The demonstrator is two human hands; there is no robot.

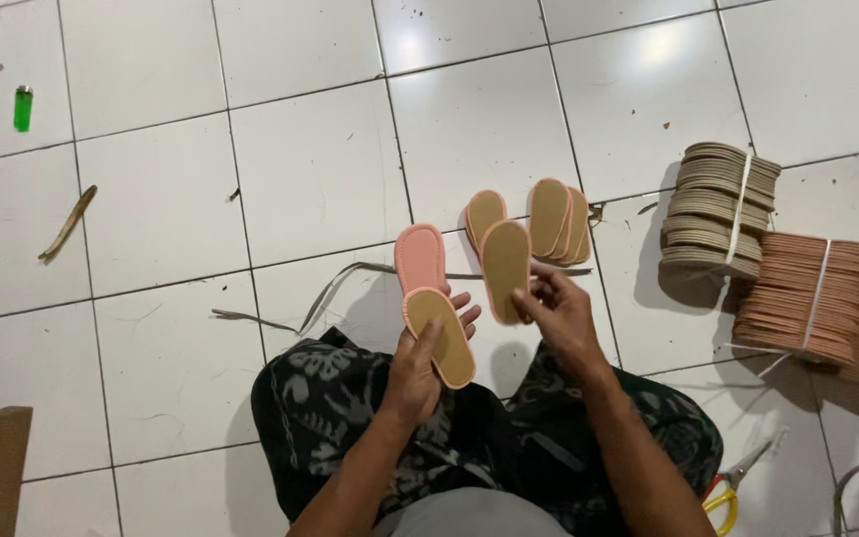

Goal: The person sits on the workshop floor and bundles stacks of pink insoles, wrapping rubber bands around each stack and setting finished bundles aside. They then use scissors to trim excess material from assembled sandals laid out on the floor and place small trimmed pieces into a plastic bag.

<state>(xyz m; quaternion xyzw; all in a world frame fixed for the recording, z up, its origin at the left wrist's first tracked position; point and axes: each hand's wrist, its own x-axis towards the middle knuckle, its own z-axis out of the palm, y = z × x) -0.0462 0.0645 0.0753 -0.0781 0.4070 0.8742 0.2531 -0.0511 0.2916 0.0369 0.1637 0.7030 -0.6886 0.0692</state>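
Left hand [418,370]: grips a tan sole [440,336] above the lap.
Right hand [561,316]: pinches another sole [505,257] upright.
Floor [320,169]: pink sole [420,257], loose soles [557,219], tied bundles [718,207].

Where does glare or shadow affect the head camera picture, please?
Head view: lamp glare whitens the floor tiles at top centre; the tied sole bundles cast soft shadows leftward; the left hand and right hand, each holding a sole, look sharp.
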